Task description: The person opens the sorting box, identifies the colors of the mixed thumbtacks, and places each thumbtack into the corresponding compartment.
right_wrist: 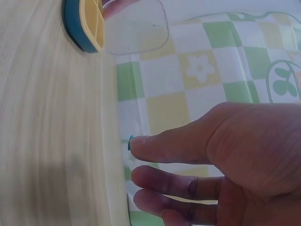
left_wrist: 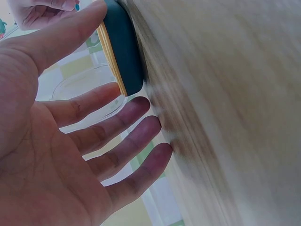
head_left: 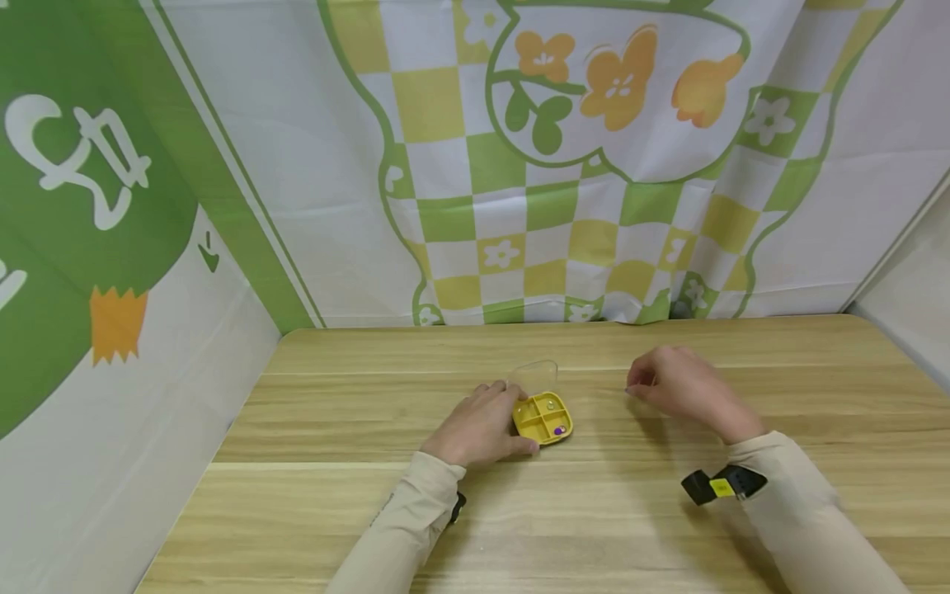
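Observation:
On the table lies a small four-compartment pill box (head_left: 531,428), yellow inside and dark teal outside (left_wrist: 123,47), its clear lid (head_left: 536,377) raised at the far side. My left hand (head_left: 478,426) holds it from the left, thumb at the near side and index fingertip at the far side; the other fingers extend toward the tabletop. A purple piece (head_left: 559,431) sits in the near right compartment and a small clear piece (head_left: 551,405) in the far right one. To the right of the box, just over the table, my right hand (head_left: 679,389) pinches a tiny blue piece (right_wrist: 130,143), mostly hidden by the thumb.
The wooden table (head_left: 334,487) runs back to a wall hung with a checked, flowered cloth (head_left: 445,165). A green and white printed panel (head_left: 67,247) stands along the left. Black straps (head_left: 723,485) circle the wrists.

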Action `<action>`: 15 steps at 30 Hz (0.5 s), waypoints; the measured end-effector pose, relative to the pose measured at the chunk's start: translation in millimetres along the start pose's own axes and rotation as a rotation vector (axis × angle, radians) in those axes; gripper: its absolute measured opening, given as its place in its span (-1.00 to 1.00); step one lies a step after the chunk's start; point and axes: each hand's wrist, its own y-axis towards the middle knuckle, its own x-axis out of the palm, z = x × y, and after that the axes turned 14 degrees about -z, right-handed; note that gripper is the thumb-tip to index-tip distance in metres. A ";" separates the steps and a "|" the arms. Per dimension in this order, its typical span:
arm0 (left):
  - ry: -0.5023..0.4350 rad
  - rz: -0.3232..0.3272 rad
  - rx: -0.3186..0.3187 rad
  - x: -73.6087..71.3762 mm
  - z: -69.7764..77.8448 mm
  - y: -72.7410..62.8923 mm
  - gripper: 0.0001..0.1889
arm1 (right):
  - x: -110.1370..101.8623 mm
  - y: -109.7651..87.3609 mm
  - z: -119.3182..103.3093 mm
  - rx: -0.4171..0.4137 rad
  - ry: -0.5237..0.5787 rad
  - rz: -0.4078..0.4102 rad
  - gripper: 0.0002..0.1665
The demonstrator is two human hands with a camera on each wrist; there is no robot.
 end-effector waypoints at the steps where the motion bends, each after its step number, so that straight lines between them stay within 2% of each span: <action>1: -0.002 0.000 -0.001 -0.1 0.0 0.0 -0.26 | 0.5 0.3 -0.8 0.001 0.001 -0.003 -0.91; 15: -0.014 -0.007 -0.006 0.7 -1.9 0.3 -0.26 | 7.9 2.8 -11.4 -0.026 -0.010 0.005 -0.89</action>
